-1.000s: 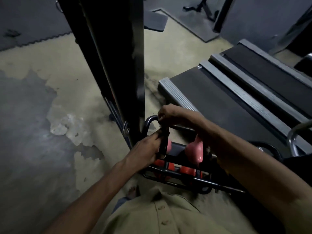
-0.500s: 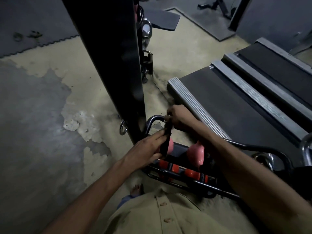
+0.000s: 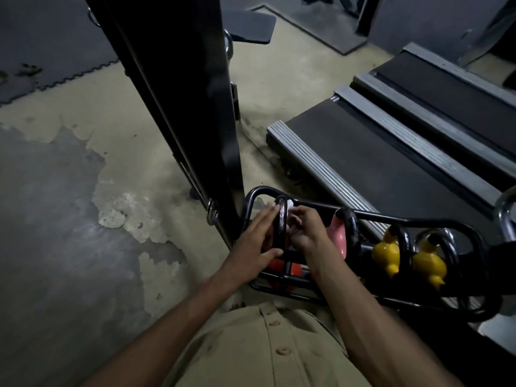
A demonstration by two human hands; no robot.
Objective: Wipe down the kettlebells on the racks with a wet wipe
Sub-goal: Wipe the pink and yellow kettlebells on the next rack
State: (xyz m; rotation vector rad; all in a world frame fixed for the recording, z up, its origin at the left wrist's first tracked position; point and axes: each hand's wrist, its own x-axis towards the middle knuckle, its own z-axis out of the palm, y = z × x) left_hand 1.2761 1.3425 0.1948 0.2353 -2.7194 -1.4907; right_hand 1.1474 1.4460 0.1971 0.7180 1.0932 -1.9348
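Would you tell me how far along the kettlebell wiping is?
No kettlebell can be confirmed as done. In hand: the right hand presses a white wipe against the black handle of the end kettlebell, steadied by the left hand. Seemingly left: the pink kettlebell, two yellow kettlebells and the orange ones below.

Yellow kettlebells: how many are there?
2. One yellow kettlebell sits right of the pink kettlebell on the rack; the other is beside it, farther right. More may be hidden.
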